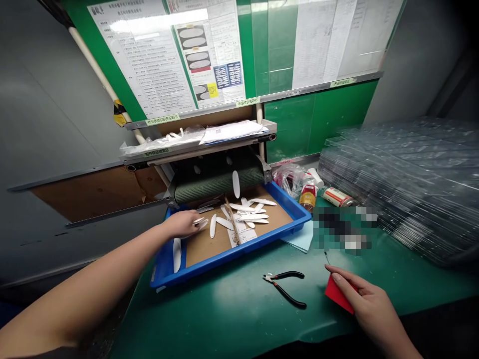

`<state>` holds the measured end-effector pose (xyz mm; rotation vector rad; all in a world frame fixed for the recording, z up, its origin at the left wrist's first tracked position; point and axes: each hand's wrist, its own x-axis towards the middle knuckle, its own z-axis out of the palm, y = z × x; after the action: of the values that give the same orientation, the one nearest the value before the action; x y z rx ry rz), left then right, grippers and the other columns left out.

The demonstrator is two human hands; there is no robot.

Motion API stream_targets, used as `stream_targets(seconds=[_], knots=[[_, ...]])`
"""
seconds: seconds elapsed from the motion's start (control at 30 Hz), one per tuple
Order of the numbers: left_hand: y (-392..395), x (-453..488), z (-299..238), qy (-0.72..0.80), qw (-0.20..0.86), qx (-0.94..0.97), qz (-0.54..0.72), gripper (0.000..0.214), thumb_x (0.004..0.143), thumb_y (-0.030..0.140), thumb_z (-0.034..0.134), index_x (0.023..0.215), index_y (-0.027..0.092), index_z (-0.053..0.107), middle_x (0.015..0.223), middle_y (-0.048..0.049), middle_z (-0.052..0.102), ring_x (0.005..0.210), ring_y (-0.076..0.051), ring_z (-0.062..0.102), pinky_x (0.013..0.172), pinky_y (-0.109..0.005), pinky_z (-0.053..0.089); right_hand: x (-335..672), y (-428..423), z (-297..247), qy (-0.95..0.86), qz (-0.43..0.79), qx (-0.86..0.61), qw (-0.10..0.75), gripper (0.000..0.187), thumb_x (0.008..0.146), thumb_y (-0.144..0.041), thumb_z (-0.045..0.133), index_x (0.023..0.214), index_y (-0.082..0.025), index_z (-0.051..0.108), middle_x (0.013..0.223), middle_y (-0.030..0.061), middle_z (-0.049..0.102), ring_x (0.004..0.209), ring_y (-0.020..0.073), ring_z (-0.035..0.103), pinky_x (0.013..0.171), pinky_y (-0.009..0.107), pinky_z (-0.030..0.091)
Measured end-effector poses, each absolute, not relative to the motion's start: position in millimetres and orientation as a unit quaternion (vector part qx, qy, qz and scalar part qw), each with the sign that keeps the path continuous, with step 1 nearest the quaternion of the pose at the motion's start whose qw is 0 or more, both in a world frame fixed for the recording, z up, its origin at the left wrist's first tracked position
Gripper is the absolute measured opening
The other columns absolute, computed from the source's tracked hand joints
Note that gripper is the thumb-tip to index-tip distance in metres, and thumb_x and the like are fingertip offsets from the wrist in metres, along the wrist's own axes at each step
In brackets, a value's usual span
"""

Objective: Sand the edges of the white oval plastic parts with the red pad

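Observation:
My left hand [183, 223] reaches into the blue tray [170, 264] and is closed on a few white oval plastic pieces [200, 222]. More white pieces [249, 212] lie scattered on the brown cardboard lining the tray, and one [236, 184] hangs off the end of the dark green conveyor belt [217, 183] above the tray. My right hand [368, 301] rests on the green table [232, 309] at the lower right, fingers holding a flat red card [339, 295]. Black-handled cutting pliers [286, 286] lie on the table between my hands.
A tall stack of clear plastic trays [404, 184] fills the right side. Small bottles and a crumpled bag [309, 192] stand behind the blue tray. Instruction sheets hang on the green board [258, 50] above the conveyor. A shelf with bags and papers [198, 137] sits over the belt.

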<state>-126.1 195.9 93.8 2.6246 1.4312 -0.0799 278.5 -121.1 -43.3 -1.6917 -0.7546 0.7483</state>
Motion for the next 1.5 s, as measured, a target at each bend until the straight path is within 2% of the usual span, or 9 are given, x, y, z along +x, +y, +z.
stream_targets(seconds=[0.17,0.3,0.5,0.8,0.97,1.13,1.27,1.4,1.5], knots=[[120.0,-101.7,125.6,0.484,0.136,0.861,0.082,0.014,0.094,0.036,0.052,0.089,0.022,0.051,0.082,-0.0001,0.068,0.079,-0.020,0.067,0.069,-0.025,0.048,289.6,-118.7,-46.3,-0.308,0.367,-0.668,0.569,0.062,0.077,-0.071,0.077,0.112,-0.020,0.083,0.102,0.0112,0.076,0.080,0.0300,0.070,0.059,0.029,0.058],[42.1,-40.4,114.7,0.382,0.431,0.805,0.143,0.023,0.097,0.041,0.059,0.111,0.023,0.057,0.081,-0.0008,0.067,0.064,-0.018,0.060,0.058,-0.025,0.046,268.9,-116.6,-10.2,-0.361,0.364,-0.648,0.563,0.058,0.087,-0.070,0.070,0.115,-0.020,0.082,0.107,0.0107,0.075,0.088,0.0296,0.071,0.072,0.030,0.060],[-11.9,44.1,73.4,0.210,0.566,0.790,0.103,0.033,0.093,0.050,0.072,0.096,0.019,0.062,0.071,0.0028,0.056,0.060,-0.012,0.047,0.056,-0.022,0.037,245.0,-123.4,46.0,-0.425,0.463,-0.531,0.569,0.053,0.085,-0.061,0.081,0.116,-0.017,0.080,0.102,0.0110,0.076,0.092,0.0261,0.071,0.083,0.032,0.058],[-10.2,64.5,62.9,0.095,0.585,0.805,-0.014,0.044,0.104,0.051,0.053,0.077,0.018,0.064,0.071,-0.0011,0.070,0.063,-0.014,0.058,0.063,-0.024,0.041,248.8,-147.2,50.6,-0.431,0.468,-0.550,0.541,0.037,0.088,-0.050,0.082,0.111,-0.020,0.082,0.104,0.0081,0.076,0.092,0.0224,0.070,0.083,0.028,0.057],[-4.6,59.6,61.9,0.121,0.573,0.811,-0.003,0.042,0.105,0.049,0.051,0.078,0.020,0.063,0.070,0.0016,0.070,0.067,-0.013,0.059,0.068,-0.025,0.041,256.2,-142.6,51.0,-0.305,0.419,-0.580,0.628,0.041,0.090,-0.051,0.080,0.114,-0.017,0.081,0.079,0.0048,0.070,0.064,0.0121,0.057,0.057,0.019,0.045],[-7.2,56.2,55.4,0.064,0.532,0.843,0.059,0.039,0.106,0.034,0.048,0.071,0.019,0.048,0.062,0.0042,0.049,0.056,-0.011,0.041,0.059,-0.027,0.032,246.9,-126.9,47.3,-0.304,0.535,-0.543,0.572,0.051,0.080,-0.054,0.086,0.110,-0.013,0.081,0.072,0.0058,0.066,0.057,0.0109,0.051,0.051,0.019,0.040],[-10.9,53.8,54.6,0.007,0.489,0.863,0.126,0.032,0.102,0.018,0.047,0.072,0.019,0.035,0.065,0.0043,0.035,0.057,-0.011,0.029,0.058,-0.028,0.028,248.6,-119.8,46.8,-0.267,0.453,-0.622,0.580,0.053,0.083,-0.054,0.081,0.117,-0.013,0.079,0.056,-0.0018,0.050,0.043,0.0076,0.035,0.037,0.018,0.022],[-9.0,50.9,55.6,-0.018,0.406,0.898,0.171,0.027,0.098,0.012,0.048,0.074,0.020,0.038,0.066,0.0038,0.039,0.058,-0.012,0.034,0.058,-0.029,0.027,251.4,-125.7,51.9,-0.341,0.517,-0.548,0.562,0.049,0.084,-0.053,0.079,0.113,-0.013,0.080,0.065,0.0034,0.061,0.053,0.0116,0.048,0.048,0.020,0.037],[-7.4,47.5,55.5,-0.024,0.319,0.927,0.197,0.016,0.098,0.014,0.050,0.085,0.021,0.053,0.066,0.0023,0.052,0.058,-0.014,0.046,0.057,-0.032,0.027,253.5,-126.1,52.4,-0.357,0.422,-0.634,0.541,0.044,0.082,-0.047,0.081,0.109,-0.013,0.082,0.079,0.0070,0.069,0.065,0.0149,0.055,0.056,0.022,0.042]])
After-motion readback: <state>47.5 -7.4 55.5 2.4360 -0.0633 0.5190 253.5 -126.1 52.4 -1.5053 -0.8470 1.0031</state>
